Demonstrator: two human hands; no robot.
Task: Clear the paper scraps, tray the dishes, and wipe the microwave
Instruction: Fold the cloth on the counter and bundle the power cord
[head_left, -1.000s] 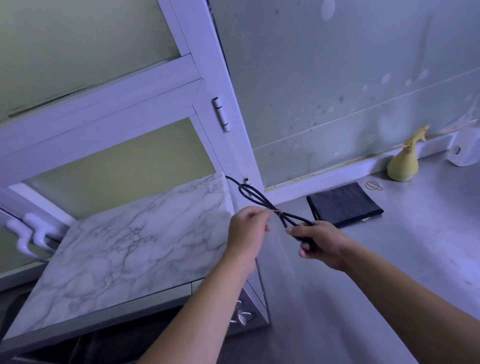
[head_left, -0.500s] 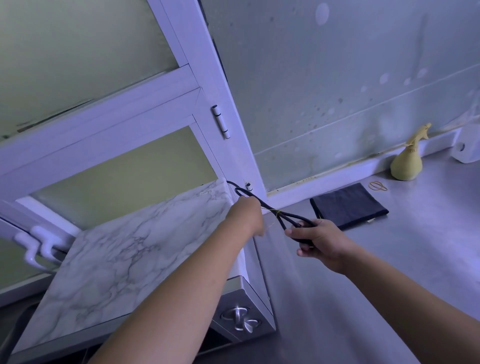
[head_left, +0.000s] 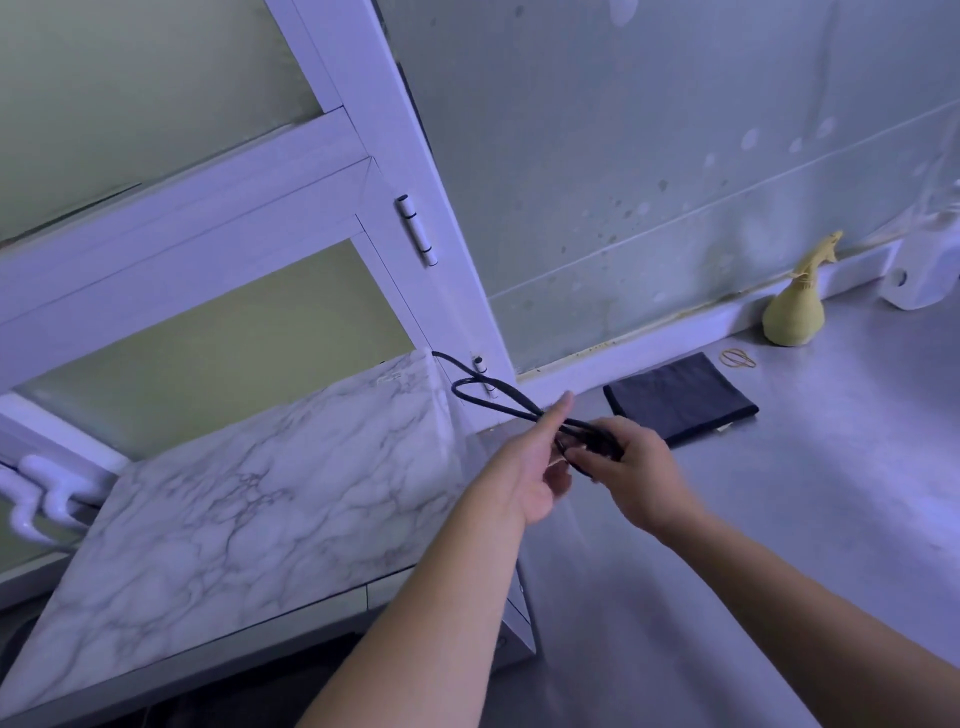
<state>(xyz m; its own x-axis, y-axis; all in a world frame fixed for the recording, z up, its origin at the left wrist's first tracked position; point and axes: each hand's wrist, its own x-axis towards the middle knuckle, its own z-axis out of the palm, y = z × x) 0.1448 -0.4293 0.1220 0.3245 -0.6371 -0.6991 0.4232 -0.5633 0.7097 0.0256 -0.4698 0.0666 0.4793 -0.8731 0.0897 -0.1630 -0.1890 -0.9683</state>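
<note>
The grey steel counter (head_left: 779, 545) runs under my hands, and the marble-topped microwave (head_left: 234, 519) sits just left of my left hand (head_left: 524, 467). My right hand (head_left: 639, 473) pinches the looped black cord (head_left: 488, 400). The left forefinger lies straight along it; I cannot tell whether the other fingers grip. Beyond my right hand lie a dark cloth (head_left: 680, 397), a rubber band (head_left: 737, 357) and a yellow spray bottle (head_left: 795, 312).

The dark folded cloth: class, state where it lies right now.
In the head view, the dark folded cloth lies on the counter, right of centre, just beyond the right hand, with rubber bands and a yellow spray bottle to its right.
</note>
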